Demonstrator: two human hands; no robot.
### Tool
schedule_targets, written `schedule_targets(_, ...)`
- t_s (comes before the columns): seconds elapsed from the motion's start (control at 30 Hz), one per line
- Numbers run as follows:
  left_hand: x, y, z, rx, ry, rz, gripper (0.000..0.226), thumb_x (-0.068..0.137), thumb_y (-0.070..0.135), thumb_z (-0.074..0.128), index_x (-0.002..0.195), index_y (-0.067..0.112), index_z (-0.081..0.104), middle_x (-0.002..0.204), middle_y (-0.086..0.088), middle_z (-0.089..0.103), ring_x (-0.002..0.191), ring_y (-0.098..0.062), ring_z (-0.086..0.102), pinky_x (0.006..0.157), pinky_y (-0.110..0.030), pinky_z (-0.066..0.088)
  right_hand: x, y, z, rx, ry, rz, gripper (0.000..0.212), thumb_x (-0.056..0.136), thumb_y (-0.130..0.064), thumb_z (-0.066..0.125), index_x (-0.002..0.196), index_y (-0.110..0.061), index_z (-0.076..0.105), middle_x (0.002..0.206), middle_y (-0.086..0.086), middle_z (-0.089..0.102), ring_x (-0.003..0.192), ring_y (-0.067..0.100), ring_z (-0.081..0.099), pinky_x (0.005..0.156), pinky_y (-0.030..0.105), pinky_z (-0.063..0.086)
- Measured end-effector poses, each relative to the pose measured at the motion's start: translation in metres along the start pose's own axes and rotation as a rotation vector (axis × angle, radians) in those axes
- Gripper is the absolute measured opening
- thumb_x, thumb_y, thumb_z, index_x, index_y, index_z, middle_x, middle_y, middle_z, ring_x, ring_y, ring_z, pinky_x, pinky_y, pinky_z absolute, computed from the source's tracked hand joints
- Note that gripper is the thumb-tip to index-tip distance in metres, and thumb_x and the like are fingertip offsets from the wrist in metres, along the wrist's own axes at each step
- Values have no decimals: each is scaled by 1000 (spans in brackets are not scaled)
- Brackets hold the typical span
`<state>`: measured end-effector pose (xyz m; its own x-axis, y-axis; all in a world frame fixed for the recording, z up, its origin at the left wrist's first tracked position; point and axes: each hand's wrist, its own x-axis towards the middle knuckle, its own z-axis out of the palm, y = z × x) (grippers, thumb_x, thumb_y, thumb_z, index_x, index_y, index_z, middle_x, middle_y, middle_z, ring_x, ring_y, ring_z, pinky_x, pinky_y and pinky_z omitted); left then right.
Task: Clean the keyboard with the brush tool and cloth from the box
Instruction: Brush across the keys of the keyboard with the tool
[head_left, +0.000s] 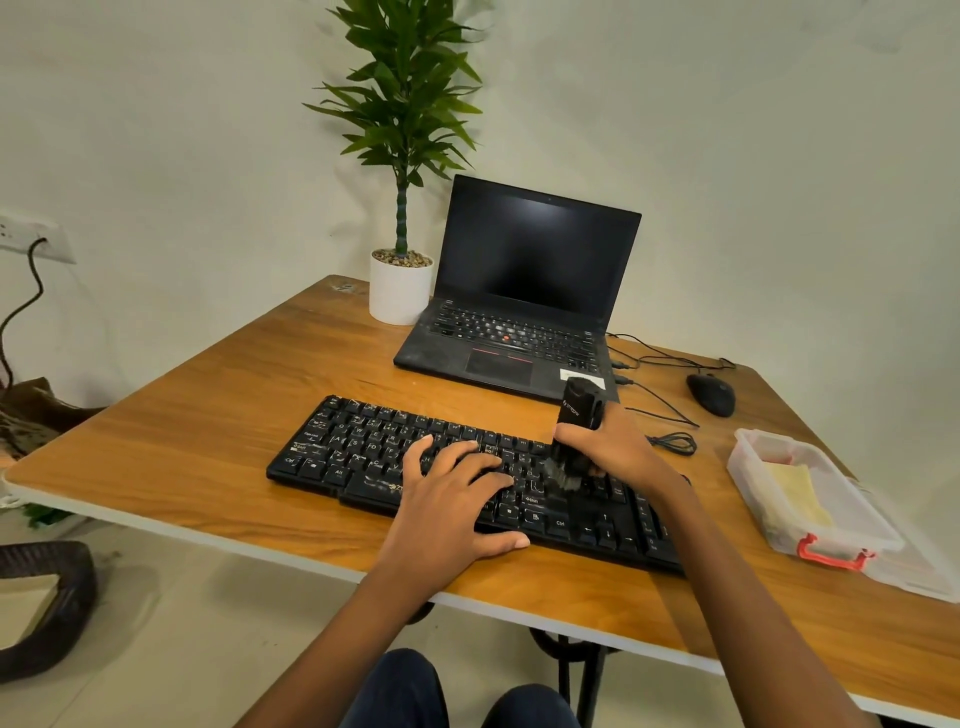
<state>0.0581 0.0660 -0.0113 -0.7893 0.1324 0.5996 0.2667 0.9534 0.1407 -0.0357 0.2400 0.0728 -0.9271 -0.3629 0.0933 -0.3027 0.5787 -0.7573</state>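
Observed keyboard (363, 447) close to near edge of table (208, 415), bare wood at left. Noted left hand (452, 504) flat on middle keys, right hand (618, 447) clamped around brush tool (579, 410), bristles on keys.

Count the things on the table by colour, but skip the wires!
Black: 4 (keyboard, laptop, mouse, brush)
White: 1 (pot)
Green: 1 (plant)
Yellow: 1 (cloth)
Clear: 1 (box)
Total: 8
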Motion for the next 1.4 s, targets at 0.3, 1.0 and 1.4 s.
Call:
schedule_targets(0.3, 0, 0, -1, 3, 0, -2, 59, 71, 75, 37, 100, 35, 69, 109, 13, 66, 113, -15, 57, 103, -47, 17, 8, -3, 5, -1, 11, 8, 14, 85, -21, 64, 80, -19, 50, 79, 2, 60, 69, 11, 58, 51, 19, 47)
schedule_targets(1.0, -1, 0, 1, -9, 12, -2, 59, 70, 74, 38, 99, 34, 70, 108, 12, 66, 111, -16, 58, 102, -47, 18, 7, 5, 4, -10, 104, -10, 12, 85, -21, 64, 85, -15, 54, 82, 4, 63, 71, 15, 61, 51, 16, 47)
schedule_targets(1.4, 0, 0, 0, 1, 10, -9, 59, 71, 75, 37, 99, 34, 69, 108, 12, 66, 112, -15, 58, 103, -46, 16, 26, 1, 20, 30, 175, 23, 12, 87, -24, 60, 79, -16, 54, 73, -2, 62, 58, 8, 58, 42, 16, 44)
